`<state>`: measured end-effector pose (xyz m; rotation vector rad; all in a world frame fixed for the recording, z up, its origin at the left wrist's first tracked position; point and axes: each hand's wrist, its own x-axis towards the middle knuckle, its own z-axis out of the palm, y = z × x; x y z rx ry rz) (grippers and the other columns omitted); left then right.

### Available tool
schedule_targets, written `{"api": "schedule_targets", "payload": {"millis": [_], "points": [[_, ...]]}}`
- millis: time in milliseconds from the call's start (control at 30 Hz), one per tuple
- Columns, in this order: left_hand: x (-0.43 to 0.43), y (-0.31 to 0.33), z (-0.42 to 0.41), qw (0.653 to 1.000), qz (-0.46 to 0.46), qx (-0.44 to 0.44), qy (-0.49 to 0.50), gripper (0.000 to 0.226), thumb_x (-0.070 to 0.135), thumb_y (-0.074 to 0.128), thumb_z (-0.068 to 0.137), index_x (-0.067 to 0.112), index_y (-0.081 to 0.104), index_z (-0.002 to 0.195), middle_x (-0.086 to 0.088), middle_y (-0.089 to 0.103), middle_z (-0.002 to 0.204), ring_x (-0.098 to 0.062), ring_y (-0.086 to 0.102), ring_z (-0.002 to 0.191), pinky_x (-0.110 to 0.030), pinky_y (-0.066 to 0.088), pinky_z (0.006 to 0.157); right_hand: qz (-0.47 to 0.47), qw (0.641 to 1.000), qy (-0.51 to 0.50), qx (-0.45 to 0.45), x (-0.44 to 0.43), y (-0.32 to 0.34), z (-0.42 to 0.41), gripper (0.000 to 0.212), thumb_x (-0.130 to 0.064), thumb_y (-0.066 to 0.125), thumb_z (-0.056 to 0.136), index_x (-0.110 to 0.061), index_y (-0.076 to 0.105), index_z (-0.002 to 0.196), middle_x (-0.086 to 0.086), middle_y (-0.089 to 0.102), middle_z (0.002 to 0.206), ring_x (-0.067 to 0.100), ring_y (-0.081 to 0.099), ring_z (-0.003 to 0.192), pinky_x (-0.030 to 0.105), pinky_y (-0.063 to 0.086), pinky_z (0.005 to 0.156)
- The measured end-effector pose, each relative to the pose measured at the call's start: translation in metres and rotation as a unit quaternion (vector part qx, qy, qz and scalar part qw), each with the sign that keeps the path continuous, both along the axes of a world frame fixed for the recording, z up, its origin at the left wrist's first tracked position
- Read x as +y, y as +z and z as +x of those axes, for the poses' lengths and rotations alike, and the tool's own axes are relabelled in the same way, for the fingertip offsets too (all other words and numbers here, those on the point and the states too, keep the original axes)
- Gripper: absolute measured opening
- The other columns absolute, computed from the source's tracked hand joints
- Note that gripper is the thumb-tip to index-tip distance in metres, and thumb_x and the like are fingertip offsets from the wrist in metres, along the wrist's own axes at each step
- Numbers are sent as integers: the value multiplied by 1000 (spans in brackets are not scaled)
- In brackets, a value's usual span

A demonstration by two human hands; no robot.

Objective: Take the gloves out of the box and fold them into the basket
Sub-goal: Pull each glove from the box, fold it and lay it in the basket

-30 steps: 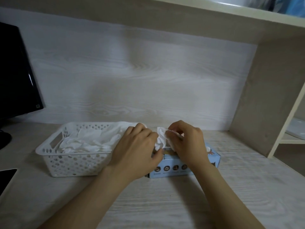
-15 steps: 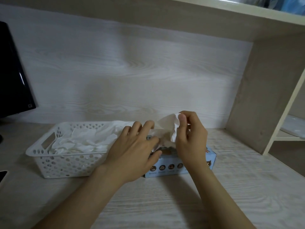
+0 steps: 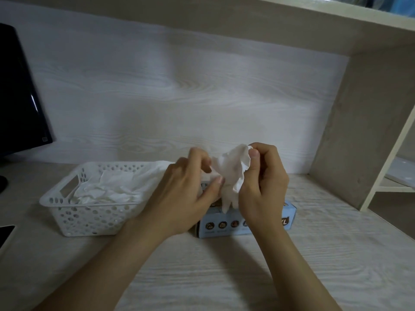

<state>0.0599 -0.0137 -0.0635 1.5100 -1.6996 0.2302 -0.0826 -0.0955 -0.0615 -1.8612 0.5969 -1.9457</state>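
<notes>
Head cam. White plastic basket [image 3: 89, 218] w/ round holes & a slot handle, on pale wood-grain desk [image 3: 224, 277], left of centre. Inside: loose heap of crumpled white gloves [image 3: 112, 187], up to approx. rim level, higher toward right end. Just right of basket, light-blue box [image 3: 224, 226] lying flat, row of small round icons on front face. Touching basket or not: can't tell, left hand [image 3: 184, 198] in the way. Above box, one white glove [image 3: 231, 171] held up in air between both hands, crumpled, lower end hanging down to box top. Right hand [image 3: 262, 189]: thumb & forefinger pinching glove's upper edge, other fingers curled. Left hand: thumb pressed on glove's lower-left part, fingers curled behind it, fingertips motion-blurred, so exact grip hard to read. Box top & opening hidden behind hands & glove, contents not visible. Can't tell if glove's tip sits in opening. Box's right end partly covered by right wrist, print there only partly legible. Right end of basket hidden by left hand. Dark monitor [image 3: 20, 97] at left, cut off by frame edge. Dark flat thing, maybe phone [image 3: 5, 234], cut off at lower-left edge. Shelf upright [image 3: 370, 131] at right, w/ board across top. Stuff on upper shelf cut off & too blurred to name.
</notes>
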Motion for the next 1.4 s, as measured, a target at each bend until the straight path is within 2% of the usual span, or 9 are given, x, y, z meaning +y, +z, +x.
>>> {"api": "schedule_targets", "payload": {"millis": [167,333,500,567,767,967,1133,1267,1400], "points": [[-6,-6,8,994,-75,75,12,41,43,46,107,29,38,145,10,43,140,-12,45,128,-32,41,106,106,982,157,-11,2,5,2,20,-5,47,111,-5,62,98,6,60,76,16,53,69,31,46,62],[-8,-3,12,994,-65,83,-4,27,39,45,107,22,64,114,12,53,135,-9,46,131,-22,36,109,268,914,304,-35,7,12,-5,15,-4,48,107,-5,62,103,4,65,75,13,60,66,23,51,58],[-5,5,11,972,-110,203,-54,16,29,60,105,21,62,92,14,65,83,-8,62,77,-27,48,69,346,864,365,13,7,14,-10,40,-25,42,107,-14,71,82,5,67,76,19,65,74,31,52,67],[-5,6,12,957,-128,253,-57,16,31,67,102,21,65,89,7,67,78,-18,64,69,-41,52,61,362,828,429,10,8,16,-11,45,-48,48,103,-13,76,99,12,73,94,27,70,91,38,55,82],[0,11,10,943,-133,299,-51,20,36,80,89,20,70,85,1,71,79,-24,69,72,-46,58,65,280,869,384,138,2,3,-7,42,-2,67,86,-14,69,126,23,75,114,41,72,106,57,59,90],[1,11,11,942,-74,323,-46,25,41,86,80,21,71,82,0,72,77,-27,70,74,-40,57,63,313,889,326,71,1,9,-6,22,-5,53,99,-7,74,96,11,73,91,24,70,90,30,58,73],[6,16,16,929,-1,358,-92,13,27,83,87,18,76,93,-2,78,88,-19,75,82,-33,59,70,299,922,240,48,0,7,-3,24,-15,58,103,-20,77,89,3,73,92,22,67,93,40,56,81],[9,27,24,860,23,487,-154,18,12,69,98,18,75,114,-6,78,98,-20,72,88,-35,59,73,258,933,239,76,1,5,-4,18,-6,66,98,-19,78,98,28,71,88,34,65,77,44,52,73],[10,30,39,884,-28,455,-102,22,17,60,106,28,78,111,12,74,92,-9,65,90,-32,53,82,209,923,277,167,7,0,-2,31,9,62,93,-14,79,104,25,75,83,48,69,76,45,53,68]]}}
